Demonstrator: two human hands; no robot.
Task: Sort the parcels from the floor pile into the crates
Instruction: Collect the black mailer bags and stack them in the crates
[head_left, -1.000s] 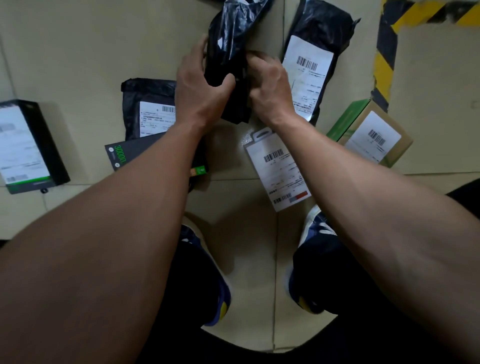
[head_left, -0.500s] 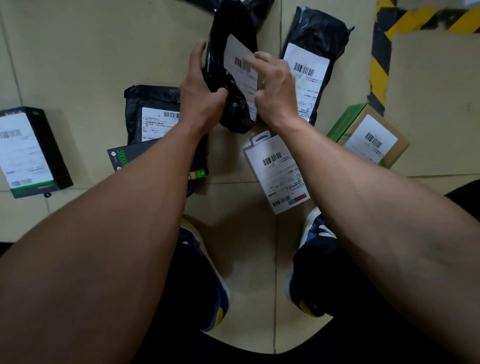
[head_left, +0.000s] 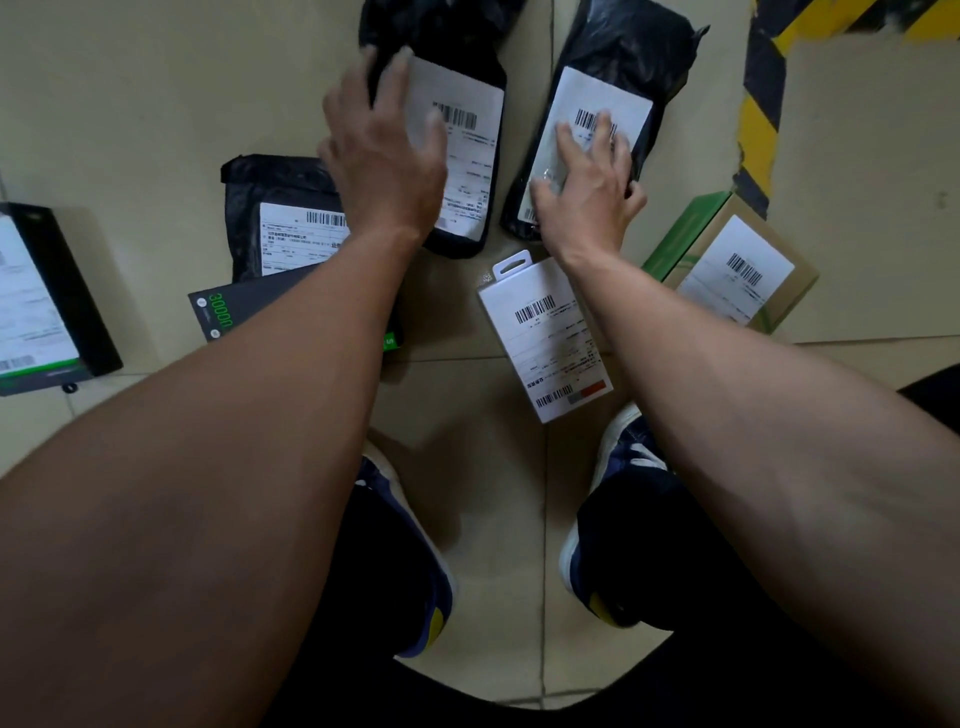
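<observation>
Both forearms reach forward and down over the tiled floor (head_left: 156, 104). The left hand (head_left: 387, 156), fingers spread and nearly straight, lies over the left edge of a black plastic mailer bag with a white barcode label (head_left: 467, 156); whether it touches is unclear through blur. The right hand (head_left: 589, 182) rests flat, fingers straight, on a second black labelled mailer bag (head_left: 623, 67). Its upper end is cut off. A white hang-tab box (head_left: 545, 338) lies nearer, between the forearms.

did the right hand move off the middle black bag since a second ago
Yes. The right hand has shifted right, off the middle black bag onto the label of the neighbouring black bag, nearer the striped floor tape.
</observation>
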